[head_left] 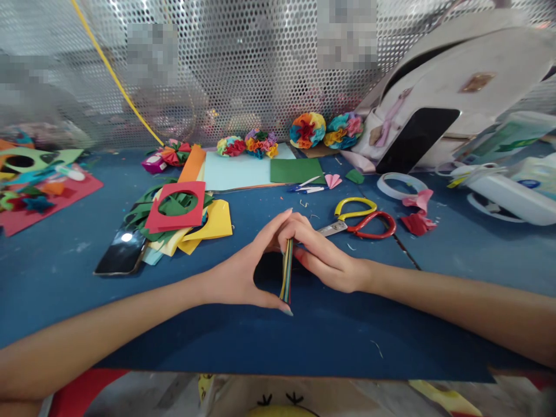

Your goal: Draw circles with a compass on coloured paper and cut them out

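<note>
A thin stack of coloured paper (286, 272), seen edge-on, stands upright between my two hands above the blue table. My left hand (256, 269) spans it, with the thumb at the lower edge and the fingers at the top. On the other side, my right hand (325, 258) has its bent fingers closed on the upper part of the stack. Scissors (358, 220) with one yellow and one red handle lie just beyond my right hand, their blades partly hidden by it.
Left of my hands, cut paper with round holes (197, 217) partly covers a phone (121, 249). Paper flowers (307, 130) stand at the back by a perforated metal panel (260, 58). A tape roll (402, 184), pink paper scraps (419, 214) and a pale backpack (434, 81) are to the right.
</note>
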The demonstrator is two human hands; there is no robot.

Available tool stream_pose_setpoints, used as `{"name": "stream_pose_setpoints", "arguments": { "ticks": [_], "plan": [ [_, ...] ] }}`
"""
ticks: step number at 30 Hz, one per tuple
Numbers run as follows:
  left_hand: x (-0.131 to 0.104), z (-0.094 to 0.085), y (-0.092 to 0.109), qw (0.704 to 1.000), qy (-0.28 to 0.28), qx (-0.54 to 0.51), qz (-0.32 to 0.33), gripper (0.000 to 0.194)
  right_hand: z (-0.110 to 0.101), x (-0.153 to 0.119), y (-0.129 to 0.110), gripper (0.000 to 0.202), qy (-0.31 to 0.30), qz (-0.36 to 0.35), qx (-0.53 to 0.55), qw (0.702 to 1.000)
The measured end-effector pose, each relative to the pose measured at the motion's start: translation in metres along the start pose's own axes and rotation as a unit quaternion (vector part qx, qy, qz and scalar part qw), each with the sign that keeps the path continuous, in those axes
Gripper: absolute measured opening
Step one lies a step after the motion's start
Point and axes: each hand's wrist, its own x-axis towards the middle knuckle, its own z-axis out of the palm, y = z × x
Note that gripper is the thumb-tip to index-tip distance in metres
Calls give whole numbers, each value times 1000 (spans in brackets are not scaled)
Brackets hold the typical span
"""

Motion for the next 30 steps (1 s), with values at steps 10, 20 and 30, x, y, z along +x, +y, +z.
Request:
{"name": "stream_pose_setpoints", "arguments": {
  "ticks": [10, 20, 30],
  "plan": [
    [-1, -1, -3, 1000, -5, 3, 3, 138, 0, -1, 1, 27, 10, -7, -10, 1000],
    [0, -1, 2, 998, 13, -55, -4, 136, 4, -1, 6, 21, 60, -9, -45, 997],
    [0, 0, -3, 997, 53, -60, -9, 127, 2, -5, 6, 39, 97, -58, -122, 986]
  ]
}}
